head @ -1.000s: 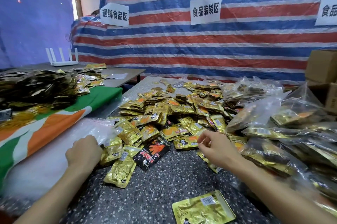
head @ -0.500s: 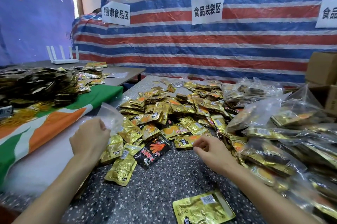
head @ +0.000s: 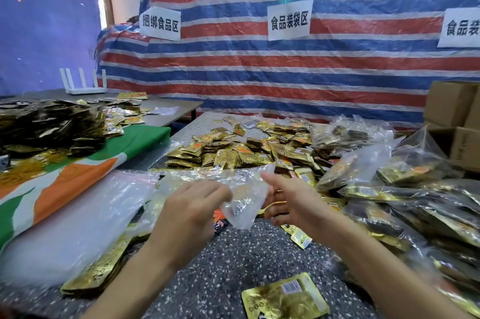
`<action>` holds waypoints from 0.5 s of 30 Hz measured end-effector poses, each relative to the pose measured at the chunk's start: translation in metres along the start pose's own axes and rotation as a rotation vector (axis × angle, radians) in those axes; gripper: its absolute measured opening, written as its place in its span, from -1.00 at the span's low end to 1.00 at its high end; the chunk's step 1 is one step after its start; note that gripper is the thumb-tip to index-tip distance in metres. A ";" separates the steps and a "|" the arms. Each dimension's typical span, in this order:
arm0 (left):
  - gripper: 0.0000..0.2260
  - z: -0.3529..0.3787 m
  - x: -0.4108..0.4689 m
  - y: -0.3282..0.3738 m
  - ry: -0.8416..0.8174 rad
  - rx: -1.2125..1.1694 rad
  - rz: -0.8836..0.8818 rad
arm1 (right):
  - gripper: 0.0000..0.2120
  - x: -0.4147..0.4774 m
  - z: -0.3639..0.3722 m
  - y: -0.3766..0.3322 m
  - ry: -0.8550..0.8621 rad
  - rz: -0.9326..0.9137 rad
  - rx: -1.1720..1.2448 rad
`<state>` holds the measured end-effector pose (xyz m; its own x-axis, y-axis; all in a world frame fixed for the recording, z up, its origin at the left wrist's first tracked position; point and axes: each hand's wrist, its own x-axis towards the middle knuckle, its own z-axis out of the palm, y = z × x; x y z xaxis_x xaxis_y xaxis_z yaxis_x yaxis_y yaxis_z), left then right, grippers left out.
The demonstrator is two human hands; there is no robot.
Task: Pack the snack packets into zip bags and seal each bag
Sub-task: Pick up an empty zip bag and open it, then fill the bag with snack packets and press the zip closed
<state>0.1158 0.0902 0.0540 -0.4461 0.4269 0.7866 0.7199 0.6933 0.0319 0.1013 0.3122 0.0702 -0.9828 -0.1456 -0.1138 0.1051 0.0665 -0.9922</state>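
Opening an empty zip bag (head: 241,201) at frame centre, before any packets go in.
Lower left: stack of clear bags (head: 78,220). Left hand (head: 192,212), left of centre, fingers curled, pinches the zip bag. Bag hangs crumpled and empty above the table (head: 228,261), long axis roughly left-right, right corner tipped up; mouth direction unclear. Right hand (head: 293,204), fingers loosely spread at the bag's right edge, grip can't tell. Likely next: part the mouth, then reach to the snack packets (head: 233,155) above centre. Far right: filled bags (head: 405,188).
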 end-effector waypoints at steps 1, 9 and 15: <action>-0.71 0.001 -0.001 0.001 0.011 -0.014 0.030 | -0.53 -0.003 0.000 -0.001 0.011 0.019 -0.015; -0.69 0.003 -0.004 0.001 -0.048 -0.121 0.001 | -0.90 -0.026 -0.015 -0.010 -0.078 0.064 0.173; -0.60 -0.008 -0.004 0.007 -0.340 -0.719 -0.378 | -0.84 -0.035 -0.021 -0.015 -0.106 -0.064 0.168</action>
<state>0.1273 0.0889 0.0564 -0.7738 0.4723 0.4220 0.6013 0.3386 0.7237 0.1306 0.3370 0.0905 -0.9676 -0.2483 -0.0460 0.0754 -0.1104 -0.9910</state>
